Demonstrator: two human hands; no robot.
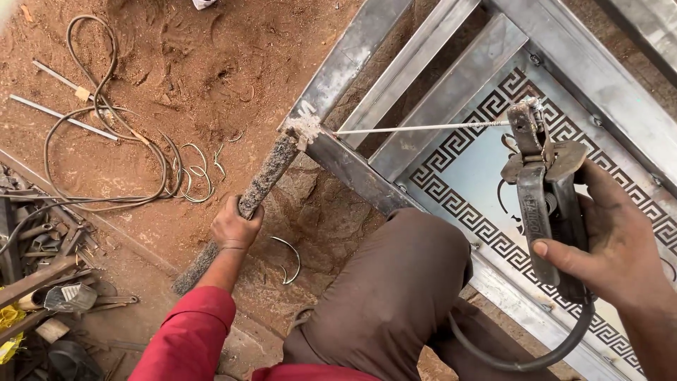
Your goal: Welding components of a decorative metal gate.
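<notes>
Two grips: our right hand (620, 240) clamps the welding holder (546, 204), its rod (416, 128) tip at the frame corner (305, 130); our left hand (235, 226) grasps the rough bar (243, 212) there. Bare skin risks burns; a shaky bar could spoil the joint.

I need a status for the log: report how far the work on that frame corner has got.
Done: the steel frame is laid out with its patterned panel fitted. In hand: the left hand presses a rough bar to the corner; the right hand holds the electrode holder, rod tip there. Left: no finished bead shows.
</notes>
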